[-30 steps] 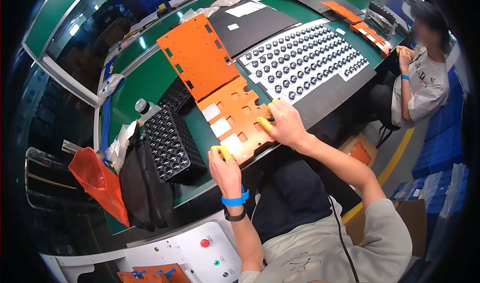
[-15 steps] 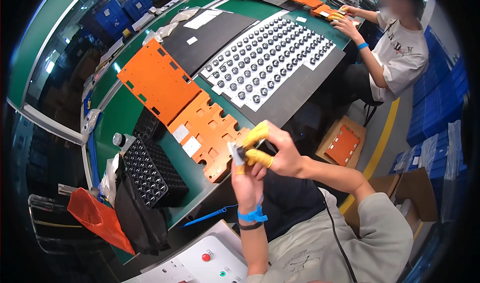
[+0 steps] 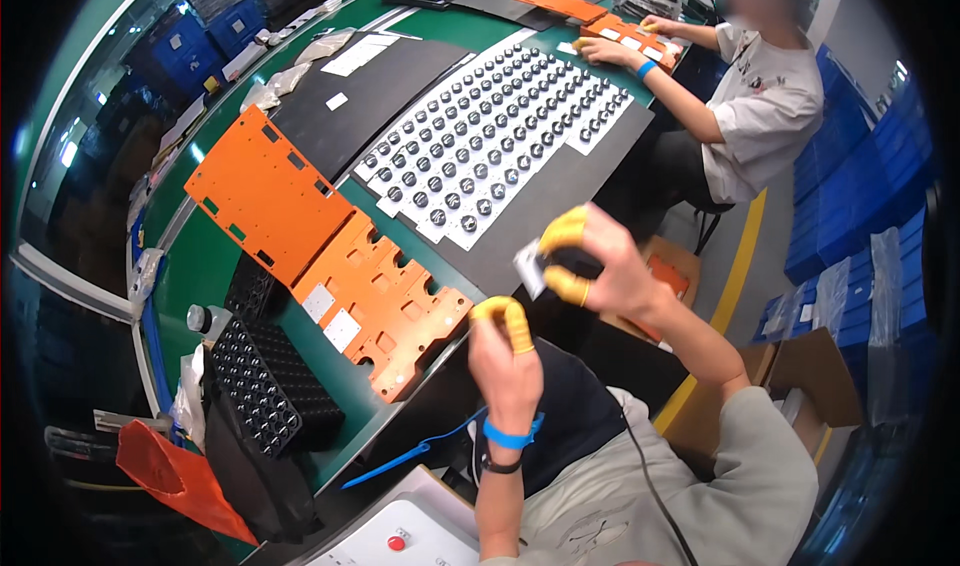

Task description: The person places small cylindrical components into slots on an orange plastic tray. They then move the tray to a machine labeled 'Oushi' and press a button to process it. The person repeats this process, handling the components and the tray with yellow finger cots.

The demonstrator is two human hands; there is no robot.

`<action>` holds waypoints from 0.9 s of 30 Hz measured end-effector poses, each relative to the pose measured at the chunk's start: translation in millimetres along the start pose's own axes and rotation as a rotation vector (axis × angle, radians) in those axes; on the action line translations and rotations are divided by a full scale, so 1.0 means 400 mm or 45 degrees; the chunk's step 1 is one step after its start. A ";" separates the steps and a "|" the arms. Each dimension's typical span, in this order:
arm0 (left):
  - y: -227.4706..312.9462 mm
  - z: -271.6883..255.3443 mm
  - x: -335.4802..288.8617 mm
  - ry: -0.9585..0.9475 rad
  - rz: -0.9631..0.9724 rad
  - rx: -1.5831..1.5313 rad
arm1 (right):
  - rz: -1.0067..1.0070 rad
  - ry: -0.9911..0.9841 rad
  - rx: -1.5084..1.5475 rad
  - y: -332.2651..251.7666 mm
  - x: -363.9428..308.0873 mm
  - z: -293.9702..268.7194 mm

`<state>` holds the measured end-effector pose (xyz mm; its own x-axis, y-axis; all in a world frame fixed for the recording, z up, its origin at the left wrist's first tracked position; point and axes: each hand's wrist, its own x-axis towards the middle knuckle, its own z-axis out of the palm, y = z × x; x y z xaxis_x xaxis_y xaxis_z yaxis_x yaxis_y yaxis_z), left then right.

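My right hand, with yellow finger covers, is raised past the table's front edge. It grips a small part with a white square face and a dark body, tilted, partly hidden by the fingers. My left hand, also with yellow finger covers, is curled beside the near corner of an orange slotted tray; whether anything is between its fingers is hidden. Two white square plates sit in the tray's recesses. An orange flat panel adjoins the tray. Beyond, rows of black round parts on white cards cover a black board.
At left are a black cell tray, a clear bottle and a red bag. A white box with a red button is at lower left. A co-worker handles another orange tray at far right.
My hands have come apart: the right carries the small part up and right, the left stays low near the tray. The view has shifted, and the co-worker's hands have spread apart.
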<state>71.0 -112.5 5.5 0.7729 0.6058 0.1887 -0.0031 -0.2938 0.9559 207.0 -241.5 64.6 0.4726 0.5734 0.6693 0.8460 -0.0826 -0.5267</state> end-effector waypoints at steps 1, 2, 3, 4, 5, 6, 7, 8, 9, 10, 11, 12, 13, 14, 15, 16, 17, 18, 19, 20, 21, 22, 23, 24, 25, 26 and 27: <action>0.022 -0.011 0.009 0.232 0.334 0.452 | 0.038 0.023 -0.136 0.054 0.009 -0.028; 0.020 -0.032 0.018 0.275 0.348 0.538 | 0.118 0.004 -0.247 0.117 0.015 -0.052; 0.025 -0.062 0.029 0.311 0.367 0.622 | 0.173 0.026 -0.288 0.187 0.019 -0.066; 0.041 -0.084 0.038 0.277 0.339 0.657 | 0.192 -0.029 -0.369 0.255 0.026 -0.092; 0.019 -0.100 0.047 0.328 0.300 0.773 | 0.156 -0.088 -0.485 0.313 0.034 -0.107; -0.002 -0.106 0.055 0.379 0.292 0.870 | 0.147 -0.119 -0.561 0.353 0.038 -0.124; -0.015 -0.111 0.061 0.439 0.284 0.973 | 0.130 -0.149 -0.628 0.380 0.049 -0.133; -0.023 -0.113 0.063 0.449 0.268 0.991 | 0.085 -0.184 -0.680 0.395 0.060 -0.133; -0.028 -0.114 0.063 0.457 0.253 1.008 | 0.042 -0.218 -0.733 0.409 0.068 -0.134; -0.031 -0.113 0.064 0.464 0.238 1.024 | -0.001 -0.251 -0.788 0.422 0.076 -0.135; -0.033 -0.116 0.062 0.460 0.230 1.103 | 0.000 -0.274 -0.775 0.439 0.088 -0.122; -0.033 -0.118 0.059 0.456 0.220 1.181 | 0.000 -0.297 -0.763 0.457 0.100 -0.107; -0.038 -0.106 0.062 0.426 0.227 1.234 | 0.023 -0.315 -0.782 0.474 0.094 -0.119; -0.045 -0.100 0.064 0.392 0.207 1.193 | 0.047 -0.328 -0.809 0.489 0.085 -0.132; -0.045 -0.098 0.064 0.387 0.204 1.196 | 0.056 -0.327 -0.823 0.494 0.087 -0.134; -0.045 -0.095 0.065 0.382 0.201 1.198 | 0.064 -0.327 -0.839 0.499 0.089 -0.136; -0.045 -0.098 0.064 0.380 0.198 1.206 | 0.070 -0.323 -0.849 0.500 0.092 -0.131; -0.045 -0.099 0.064 0.380 0.193 1.201 | 0.067 -0.322 -0.865 0.500 0.093 -0.128; -0.045 -0.099 0.064 0.380 0.187 1.194 | 0.065 -0.322 -0.882 0.500 0.094 -0.127; -0.045 -0.099 0.064 0.380 0.181 1.187 | 0.061 -0.321 -0.899 0.500 0.096 -0.126; -0.042 -0.097 0.062 0.385 0.183 1.157 | 0.068 -0.330 -0.903 0.499 0.098 -0.127; -0.031 -0.119 0.056 0.433 0.170 1.160 | 0.039 -0.336 -0.865 0.499 0.126 -0.092; -0.026 -0.122 0.057 0.428 0.177 1.134 | 0.056 -0.341 -0.867 0.496 0.117 -0.095; -0.021 -0.127 0.061 0.442 0.175 1.059 | 0.065 -0.296 -0.873 0.491 0.108 -0.100; -0.012 -0.132 0.071 0.458 0.172 0.984 | 0.066 -0.229 -0.909 0.482 0.094 -0.115; -0.001 -0.136 0.080 0.467 0.172 0.910 | 0.078 -0.172 -0.920 0.445 0.078 -0.141; -0.007 -0.174 0.089 0.500 0.124 0.945 | 0.050 -0.135 -0.867 0.415 0.088 -0.103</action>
<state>54.3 -38.5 25.4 0.5137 0.7253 0.4583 0.4657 -0.6844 0.5610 374.4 -268.6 22.3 0.5085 0.6335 0.5832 0.8118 -0.5786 -0.0793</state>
